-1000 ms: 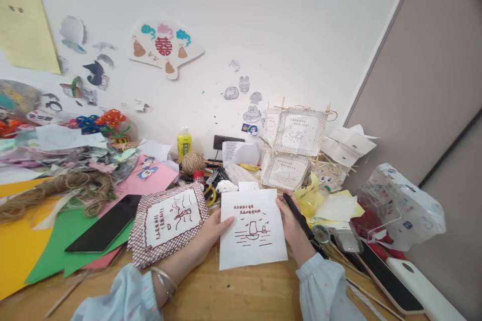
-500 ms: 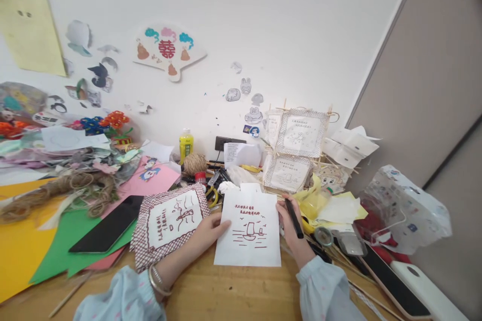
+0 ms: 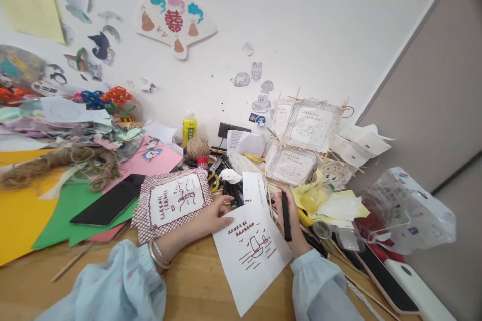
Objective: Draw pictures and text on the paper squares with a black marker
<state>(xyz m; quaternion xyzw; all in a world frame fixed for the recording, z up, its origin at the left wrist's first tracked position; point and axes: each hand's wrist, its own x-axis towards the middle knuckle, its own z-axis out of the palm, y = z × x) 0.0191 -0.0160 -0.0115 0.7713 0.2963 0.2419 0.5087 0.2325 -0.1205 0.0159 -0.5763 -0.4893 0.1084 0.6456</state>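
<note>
A white sheet of paper [image 3: 252,256] lies tilted on the wooden table, bearing brown-red boats, birds, water lines and handwriting. My left hand [image 3: 213,218] is at its upper left corner, thumb and forefinger spread apart, the thumb at the paper's edge. In my right hand [image 3: 293,213], to the right of the sheet, is a black marker [image 3: 286,216] pointing down. Beneath my left forearm is a drawing with a brown-red crosshatched border [image 3: 171,200]. Another white paper strip [image 3: 254,188] sits behind the sheet, partly covered by it.
A black phone [image 3: 109,200] rests on green paper at left. Behind are a twine ball [image 3: 197,148], a yellow-green bottle [image 3: 189,128] and a stick frame with drawings [image 3: 311,125]. Yellow tape [image 3: 305,216], a plastic bag [image 3: 410,210] and another phone [image 3: 387,278] crowd the right.
The sheet has turned counterclockwise and come nearer to me. My left hand's fingers have spread at its corner, and my right hand has come off its right edge, still holding the marker.
</note>
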